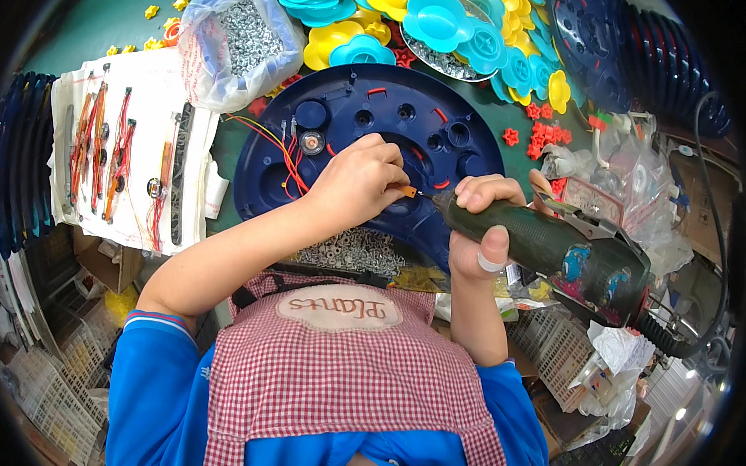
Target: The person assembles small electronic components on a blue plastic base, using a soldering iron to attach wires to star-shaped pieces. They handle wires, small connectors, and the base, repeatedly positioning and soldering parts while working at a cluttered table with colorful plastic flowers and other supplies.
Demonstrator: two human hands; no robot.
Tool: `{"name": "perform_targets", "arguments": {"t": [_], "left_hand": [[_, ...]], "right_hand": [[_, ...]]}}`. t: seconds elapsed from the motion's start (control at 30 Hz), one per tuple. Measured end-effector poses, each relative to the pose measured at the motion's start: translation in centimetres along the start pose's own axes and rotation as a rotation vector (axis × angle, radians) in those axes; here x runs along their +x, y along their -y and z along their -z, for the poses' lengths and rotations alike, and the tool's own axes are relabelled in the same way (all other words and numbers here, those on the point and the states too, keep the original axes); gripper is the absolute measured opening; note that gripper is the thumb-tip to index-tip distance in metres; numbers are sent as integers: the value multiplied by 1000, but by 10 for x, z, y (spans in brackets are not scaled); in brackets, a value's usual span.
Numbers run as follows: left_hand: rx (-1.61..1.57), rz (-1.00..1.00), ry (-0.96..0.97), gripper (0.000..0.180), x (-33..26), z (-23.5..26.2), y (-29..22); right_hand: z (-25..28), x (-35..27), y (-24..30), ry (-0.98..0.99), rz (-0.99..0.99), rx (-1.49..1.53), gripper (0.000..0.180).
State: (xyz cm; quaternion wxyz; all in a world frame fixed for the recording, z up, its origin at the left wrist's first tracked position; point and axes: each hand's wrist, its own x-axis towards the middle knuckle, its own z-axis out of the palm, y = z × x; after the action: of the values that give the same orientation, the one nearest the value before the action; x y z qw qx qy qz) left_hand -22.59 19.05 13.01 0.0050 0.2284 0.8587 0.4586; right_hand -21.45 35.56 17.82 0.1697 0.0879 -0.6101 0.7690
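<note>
A dark blue moulded plastic shell [287, 115], with round posts and red wires, lies in front of me. Over its middle my left hand [360, 179] is closed, pinching a small orange-brown flat piece [406, 191]. My right hand [480, 216] is wrapped round a dark green corded electric screwdriver [545, 247], tilted with its tip pointing left. The tip is close beside the orange-brown piece; whether they touch I cannot tell. Red and yellow wires and a small round metal part [311, 143] sit at the shell's left side. Loose screws [352, 253] are heaped at its near edge.
A bag of screws [246, 44] stands at the far left. Wired parts lie on a white cloth [72, 140]. Blue and yellow plastic pieces [438, 23] pile up at the back, with red star-shaped pieces [545, 134] at the right. The screwdriver's cord [722, 245] curves along the right.
</note>
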Motion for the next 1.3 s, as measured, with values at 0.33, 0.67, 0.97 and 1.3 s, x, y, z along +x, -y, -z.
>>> {"name": "perform_targets", "arguments": {"t": [0.33,0.67,0.97,1.3], "left_hand": [[-7,10,9,15,2,1,-1],[-4,14,0,16,0,-2,2],[94,23,73,23,-9,20,-7],[379,-134,-155,14,-37,46,-5]], "right_hand": [[4,-4,-3,32,-4,-3,82],[4,-3,-9,128,-11,97,72],[-3,3,1,193,-104,256,94],[-20,-13,-9,137,-39,176,87]]}}
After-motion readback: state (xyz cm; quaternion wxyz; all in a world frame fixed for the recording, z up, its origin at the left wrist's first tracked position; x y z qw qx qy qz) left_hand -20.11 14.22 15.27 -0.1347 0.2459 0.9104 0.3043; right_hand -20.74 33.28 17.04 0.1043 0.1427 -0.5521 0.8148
